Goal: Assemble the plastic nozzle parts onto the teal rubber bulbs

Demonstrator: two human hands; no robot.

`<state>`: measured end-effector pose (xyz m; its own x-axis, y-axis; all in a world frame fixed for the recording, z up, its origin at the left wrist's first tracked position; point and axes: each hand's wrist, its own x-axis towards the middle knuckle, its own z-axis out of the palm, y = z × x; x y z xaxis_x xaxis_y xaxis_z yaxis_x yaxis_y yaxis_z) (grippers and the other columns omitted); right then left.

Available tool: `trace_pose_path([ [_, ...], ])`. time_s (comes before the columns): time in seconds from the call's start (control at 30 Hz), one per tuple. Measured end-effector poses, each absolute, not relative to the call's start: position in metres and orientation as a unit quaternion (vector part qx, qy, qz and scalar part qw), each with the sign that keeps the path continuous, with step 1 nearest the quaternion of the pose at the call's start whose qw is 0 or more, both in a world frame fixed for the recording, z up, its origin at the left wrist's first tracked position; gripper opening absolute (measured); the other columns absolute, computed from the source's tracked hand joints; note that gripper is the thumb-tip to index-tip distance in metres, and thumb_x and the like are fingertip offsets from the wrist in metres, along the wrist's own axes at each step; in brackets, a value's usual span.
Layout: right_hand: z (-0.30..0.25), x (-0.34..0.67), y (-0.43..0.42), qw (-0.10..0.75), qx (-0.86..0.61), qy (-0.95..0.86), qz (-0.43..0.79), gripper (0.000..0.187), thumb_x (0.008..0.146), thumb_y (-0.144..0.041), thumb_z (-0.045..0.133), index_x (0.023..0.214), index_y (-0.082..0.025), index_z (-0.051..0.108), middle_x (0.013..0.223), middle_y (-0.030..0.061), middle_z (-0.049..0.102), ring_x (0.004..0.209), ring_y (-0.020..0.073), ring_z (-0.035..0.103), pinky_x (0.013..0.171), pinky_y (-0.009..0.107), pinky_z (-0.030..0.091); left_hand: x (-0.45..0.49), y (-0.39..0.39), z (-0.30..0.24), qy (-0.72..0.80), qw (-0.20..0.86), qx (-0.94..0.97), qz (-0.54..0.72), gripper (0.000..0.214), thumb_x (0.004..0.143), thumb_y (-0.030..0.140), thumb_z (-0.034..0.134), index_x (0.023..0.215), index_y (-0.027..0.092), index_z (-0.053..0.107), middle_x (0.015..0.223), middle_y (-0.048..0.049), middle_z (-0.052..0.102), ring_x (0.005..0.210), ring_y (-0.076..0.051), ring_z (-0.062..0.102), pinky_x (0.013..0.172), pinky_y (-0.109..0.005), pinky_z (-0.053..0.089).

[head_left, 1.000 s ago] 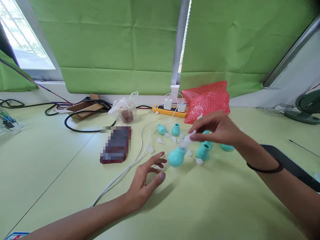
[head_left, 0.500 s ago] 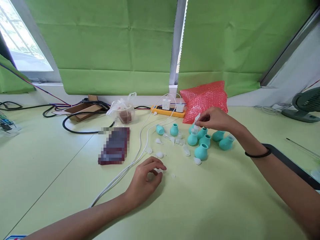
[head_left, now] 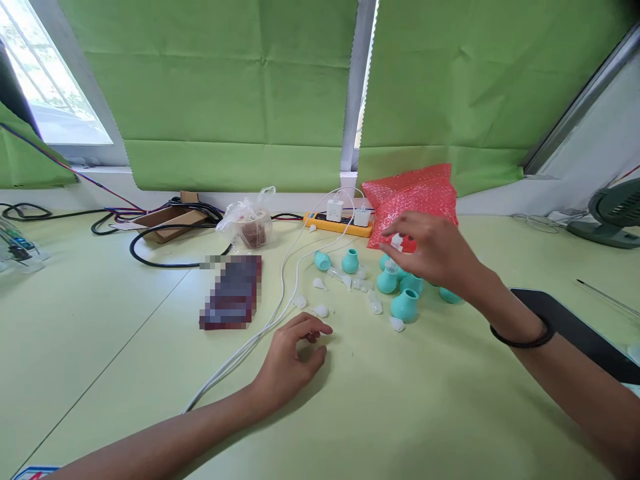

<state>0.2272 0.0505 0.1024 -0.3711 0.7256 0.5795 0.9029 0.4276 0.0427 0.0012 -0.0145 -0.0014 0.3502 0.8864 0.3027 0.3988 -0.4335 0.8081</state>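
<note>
My right hand (head_left: 427,250) hovers over a cluster of turquoise rubber bulbs, its thumb and forefinger apart. A white translucent tip (head_left: 397,241) shows in the gap between those fingers, above a bulb (head_left: 387,281) with a clear collar in its mouth. Another open-necked bulb (head_left: 405,305) stands in front, and several more are partly hidden by the hand. Left of them are an upright bulb (head_left: 351,261) and one lying on its side (head_left: 322,261). My left hand (head_left: 295,353) rests on the table with thumb and fingers apart, near small white cone-shaped tips (head_left: 321,311).
Clear plastic pieces (head_left: 374,302) lie among the bulbs. White cables (head_left: 250,343) run to a yellow power strip (head_left: 320,224). Red bubble-wrap pouches (head_left: 415,200) lie behind. A phone (head_left: 233,293), partly blurred out, lies left; a black-edged tray-like object (head_left: 575,327) is at right.
My right thumb and forefinger have parted from the white tip they pinched, and the hand has shifted slightly right and nearer. The left hand has barely moved; its fingers have parted a little.
</note>
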Motion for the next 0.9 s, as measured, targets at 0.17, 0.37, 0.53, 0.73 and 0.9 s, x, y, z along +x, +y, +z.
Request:
trace_pose_path([
  [0.17, 0.058, 0.191, 0.043, 0.176, -0.370, -0.907, -0.096, 0.016, 0.078, -0.015, 0.047, 0.087, -0.014, 0.060, 0.095, 0.0107, 0.056, 0.086, 0.0185, 0.053, 0.069, 0.028, 0.045, 0.001, -0.015, 0.001, 0.409, 0.383, 0.725, 0.400, 0.018, 0.071, 0.004, 0.044, 0.078, 0.016, 0.056, 0.086, -0.0044, 0.055, 0.082, -0.015, 0.054, 0.075, -0.026, 0.046],
  [0.37, 0.014, 0.176, 0.048, 0.048, -0.423, -0.897, -0.122, 0.033, 0.074, -0.006, 0.043, 0.105, -0.014, 0.053, 0.115, 0.0158, 0.043, 0.100, 0.0276, 0.043, 0.069, 0.035, 0.045, 0.000, -0.015, 0.004, 0.419, 0.407, 0.703, 0.405, 0.013, 0.072, 0.007, 0.043, 0.074, 0.015, 0.053, 0.080, -0.0044, 0.055, 0.079, -0.015, 0.052, 0.073, -0.027, 0.045],
  [0.53, 0.018, 0.176, 0.050, 0.053, -0.354, -0.931, -0.066, 0.024, 0.077, -0.010, 0.042, 0.094, -0.013, 0.058, 0.093, 0.0116, 0.052, 0.091, 0.0215, 0.046, 0.077, 0.035, 0.039, -0.001, -0.015, 0.004, 0.448, 0.403, 0.690, 0.401, 0.012, 0.071, 0.009, 0.042, 0.073, 0.015, 0.052, 0.071, -0.0018, 0.052, 0.068, -0.014, 0.049, 0.065, -0.026, 0.042],
  [0.73, 0.016, 0.173, 0.046, 0.066, -0.321, -0.945, 0.012, 0.018, 0.079, -0.018, 0.045, 0.090, -0.013, 0.059, 0.079, 0.0073, 0.056, 0.077, 0.0169, 0.052, 0.069, 0.028, 0.038, 0.000, -0.016, 0.005, 0.454, 0.407, 0.666, 0.429, 0.007, 0.073, 0.012, 0.043, 0.076, 0.017, 0.045, 0.070, 0.0007, 0.047, 0.066, -0.012, 0.045, 0.061, -0.024, 0.040],
  [0.9, 0.015, 0.175, 0.047, 0.104, -0.338, -0.934, 0.045, 0.014, 0.079, -0.016, 0.046, 0.083, -0.014, 0.060, 0.079, 0.0060, 0.060, 0.074, 0.0154, 0.054, 0.063, 0.025, 0.037, -0.002, -0.014, 0.005, 0.456, 0.394, 0.633, 0.486, 0.010, 0.073, 0.013, 0.044, 0.076, 0.020, 0.038, 0.071, 0.0021, 0.044, 0.066, -0.011, 0.044, 0.059, -0.022, 0.039],
])
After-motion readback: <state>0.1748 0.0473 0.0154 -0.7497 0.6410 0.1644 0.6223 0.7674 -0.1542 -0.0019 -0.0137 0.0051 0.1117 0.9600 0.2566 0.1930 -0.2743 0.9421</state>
